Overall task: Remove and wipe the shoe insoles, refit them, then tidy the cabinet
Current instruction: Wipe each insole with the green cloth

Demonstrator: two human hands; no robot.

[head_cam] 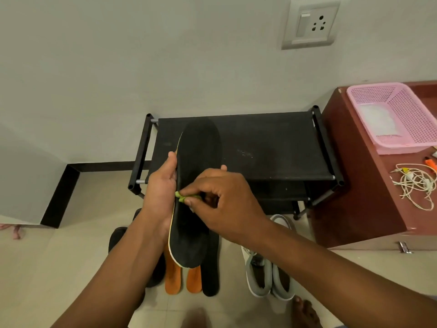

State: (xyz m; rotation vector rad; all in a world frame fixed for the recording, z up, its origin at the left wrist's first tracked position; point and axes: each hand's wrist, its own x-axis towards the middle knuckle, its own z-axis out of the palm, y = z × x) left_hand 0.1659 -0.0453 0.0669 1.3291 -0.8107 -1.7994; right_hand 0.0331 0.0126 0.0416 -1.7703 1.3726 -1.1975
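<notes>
black insole point(196, 185) in l hand point(160, 192), r hand point(224, 200) pinching green cloth point(183, 197)

A plain pale grey wall point(165, 55) carries a white switch-and-socket plate point(310, 24) high above a reddish-brown wooden cabinet point(359, 185). Left of the cabinet, beige floor tiles point(35, 268) meet the wall along a black skirting strip point(104, 166). The light is soft and even.
</notes>
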